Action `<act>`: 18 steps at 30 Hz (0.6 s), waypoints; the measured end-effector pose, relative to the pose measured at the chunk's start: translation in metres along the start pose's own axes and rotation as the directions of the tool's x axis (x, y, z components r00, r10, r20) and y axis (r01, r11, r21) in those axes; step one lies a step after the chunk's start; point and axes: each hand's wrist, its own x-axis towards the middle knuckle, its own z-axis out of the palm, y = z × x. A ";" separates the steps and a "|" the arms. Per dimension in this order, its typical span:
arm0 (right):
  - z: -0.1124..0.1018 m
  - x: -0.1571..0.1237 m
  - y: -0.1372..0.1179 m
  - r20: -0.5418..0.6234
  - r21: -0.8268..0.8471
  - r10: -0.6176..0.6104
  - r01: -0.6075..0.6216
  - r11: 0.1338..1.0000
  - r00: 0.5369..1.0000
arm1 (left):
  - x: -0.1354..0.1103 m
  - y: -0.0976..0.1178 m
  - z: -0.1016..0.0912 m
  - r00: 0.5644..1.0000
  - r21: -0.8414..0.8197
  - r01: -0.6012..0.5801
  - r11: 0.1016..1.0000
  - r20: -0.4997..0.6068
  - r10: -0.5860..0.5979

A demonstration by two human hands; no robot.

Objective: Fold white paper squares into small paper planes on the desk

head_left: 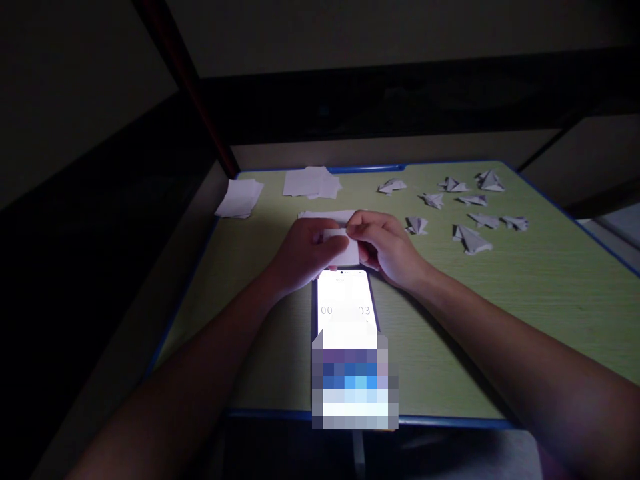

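Note:
A small white sheet of paper [345,245] is pinched between both hands over the middle of the green table [540,293]. My left hand [305,253] grips its left side with curled fingers. My right hand [385,248] presses its thumb and fingers on the paper's top right. Just in front of the hands a phone [346,303] lies face up with a bright screen showing timer digits.
Two stacks of white paper lie at the far left [240,198] and far middle [311,182]. Several folded paper planes [470,239] are scattered over the far right of the table. A blue rim [270,415] edges the table; the room around is dark.

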 end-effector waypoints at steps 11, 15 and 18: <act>0.003 -0.002 -0.004 0.028 -0.009 -0.011 0.011 1.000 1.000 | 0.004 -0.005 -0.004 0.993 0.029 -0.031 0.999 -0.111 0.034; 0.003 -0.001 -0.001 0.005 0.016 -0.004 0.004 1.000 1.000 | 0.005 -0.003 -0.004 0.992 0.057 -0.035 0.998 -0.117 0.042; 0.002 0.000 0.000 -0.009 0.046 0.006 -0.005 0.999 1.000 | 0.005 -0.004 -0.004 0.990 0.063 -0.048 0.997 -0.127 0.056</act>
